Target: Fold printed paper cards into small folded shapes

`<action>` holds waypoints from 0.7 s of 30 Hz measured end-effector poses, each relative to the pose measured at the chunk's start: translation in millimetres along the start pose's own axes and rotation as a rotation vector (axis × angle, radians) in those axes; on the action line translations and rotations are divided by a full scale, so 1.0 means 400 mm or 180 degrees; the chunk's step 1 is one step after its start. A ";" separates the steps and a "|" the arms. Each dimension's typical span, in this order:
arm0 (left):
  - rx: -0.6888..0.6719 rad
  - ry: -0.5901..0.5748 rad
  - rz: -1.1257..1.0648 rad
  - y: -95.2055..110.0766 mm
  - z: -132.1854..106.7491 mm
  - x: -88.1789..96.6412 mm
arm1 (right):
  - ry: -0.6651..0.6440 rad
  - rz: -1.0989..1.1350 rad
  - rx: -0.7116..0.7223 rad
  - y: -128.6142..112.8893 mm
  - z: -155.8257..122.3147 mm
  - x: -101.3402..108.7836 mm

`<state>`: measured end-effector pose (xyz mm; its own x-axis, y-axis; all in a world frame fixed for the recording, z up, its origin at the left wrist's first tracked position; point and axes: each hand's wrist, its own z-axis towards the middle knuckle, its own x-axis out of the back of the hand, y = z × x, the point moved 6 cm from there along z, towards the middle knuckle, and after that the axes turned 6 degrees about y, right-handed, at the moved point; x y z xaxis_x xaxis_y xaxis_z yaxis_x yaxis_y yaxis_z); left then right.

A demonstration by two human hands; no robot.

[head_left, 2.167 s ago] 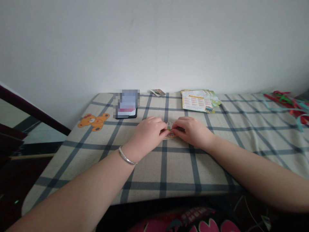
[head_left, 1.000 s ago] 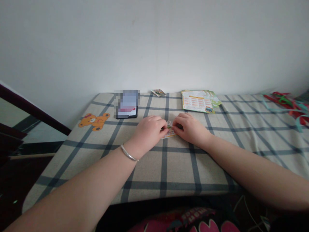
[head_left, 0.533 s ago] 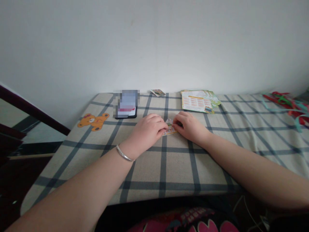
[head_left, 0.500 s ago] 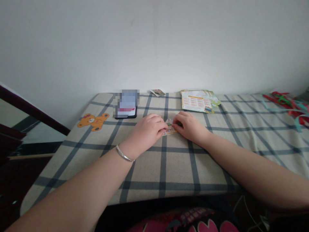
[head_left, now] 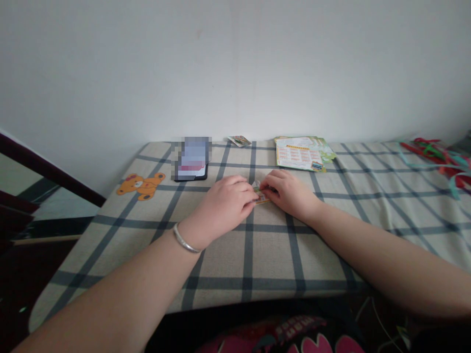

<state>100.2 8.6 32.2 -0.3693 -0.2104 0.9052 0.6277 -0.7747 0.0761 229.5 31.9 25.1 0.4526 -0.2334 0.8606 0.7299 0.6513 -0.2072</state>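
Note:
A small piece of printed paper (head_left: 262, 199), seemingly folded, lies on the table between my hands, mostly covered by fingers. My left hand (head_left: 231, 202), with a silver bangle at the wrist, has its fingers closed on the paper's left side. On the paper's right side, the bent fingers of my right hand (head_left: 286, 192) are closed too. Both sets of fingertips nearly meet over it. Beyond them, against the wall, sits a small folded paper piece (head_left: 240, 141). To its right is a stack of printed paper sheets (head_left: 300, 154) with green, yellow and red print.
A checked tablecloth (head_left: 221, 255) covers the table. Toward the back left lies a phone (head_left: 192, 164) with a blurred screen, near an orange bear figure (head_left: 142, 185). Red, green and pale blue ribbons (head_left: 439, 157) are heaped at the far right. The wall (head_left: 235, 68) borders the back edge.
My left hand has moved slightly right, its fingertips now farther over the paper and closer to my right hand. The right hand has shifted only slightly.

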 end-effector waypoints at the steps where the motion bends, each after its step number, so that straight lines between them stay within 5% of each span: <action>1: 0.0007 -0.0024 -0.0020 0.001 0.000 0.000 | -0.0034 -0.0038 0.0093 -0.004 -0.002 0.002; 21: -0.0072 -0.0105 0.0250 0.004 0.000 0.010 | -0.0377 -0.0775 0.0873 -0.058 -0.023 0.035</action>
<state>99.6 6.5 36.0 -0.2967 -0.2516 0.9212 0.6382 -0.7699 -0.0047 223.4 6.8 37.8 0.2089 -0.3305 0.9204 0.6374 0.7598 0.1281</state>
